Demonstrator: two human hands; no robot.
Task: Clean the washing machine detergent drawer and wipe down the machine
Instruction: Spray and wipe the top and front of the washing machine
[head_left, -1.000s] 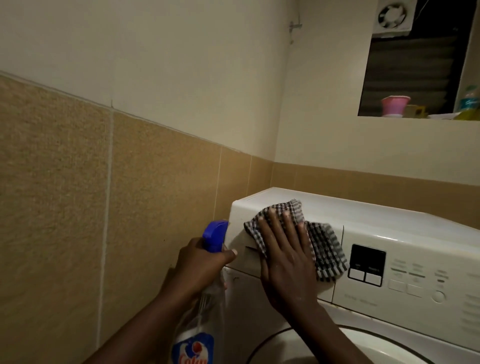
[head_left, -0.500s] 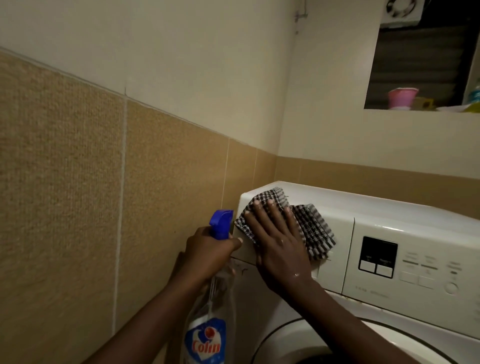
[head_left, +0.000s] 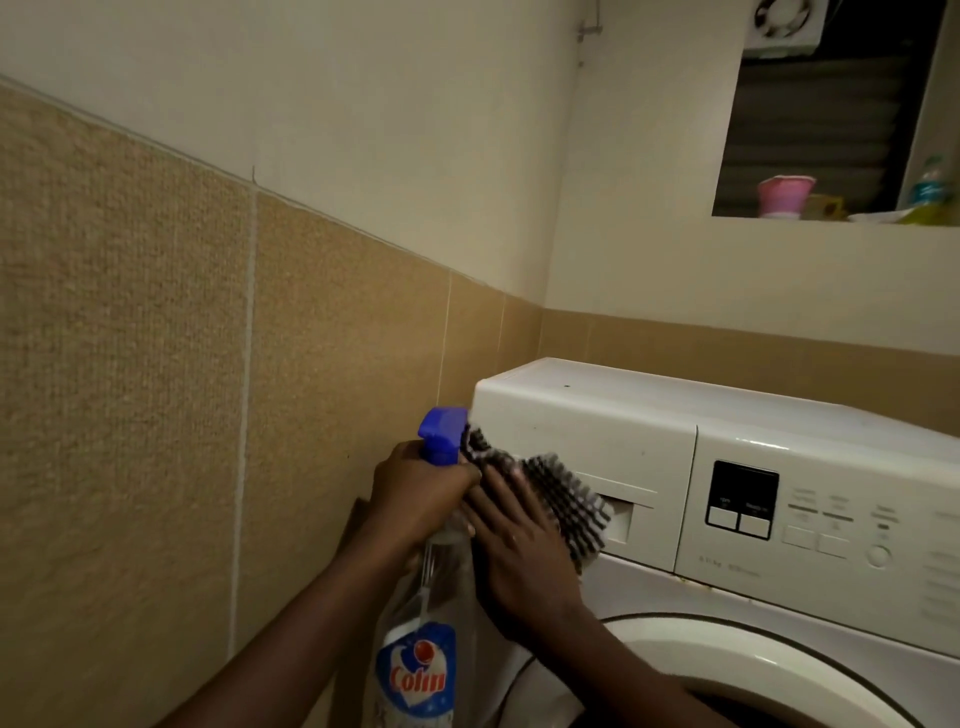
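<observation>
On drawer front (head_left: 623, 483) | right hand (head_left: 511, 540) flat, cloth (head_left: 563, 496) slid lower | left hand (head_left: 415, 491) gripping bottle (head_left: 421, 649)

The washing machine (head_left: 727, 457) stands in the corner, the tiled wall (head_left: 156, 364) to its left. A cloth (head_left: 566, 499) lies against the detergent drawer (head_left: 613, 467) front, left of the display (head_left: 742, 499). A spray bottle (head_left: 426, 623) hangs beside the machine's left edge.
</observation>
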